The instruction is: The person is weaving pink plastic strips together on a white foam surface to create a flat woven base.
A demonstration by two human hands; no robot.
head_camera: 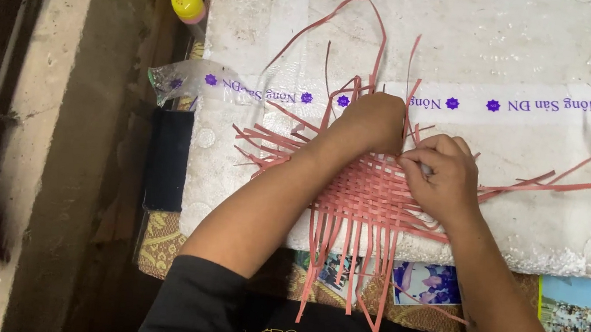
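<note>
A white foam slab (530,59) is serving as the bench, with a band of white tape (539,106) printed in purple running across it. On it a pink woven mat (366,196) is taking shape: the middle is already plaited, while loose strips (553,184) are still trailing from every side. The left hand (373,121) is pressing the weave, fingers curled down; the right hand (441,174) is pinching one strip, its grip nearly closed. A yellow-capped bottle (188,4) is standing beyond the slab's corner.
</note>
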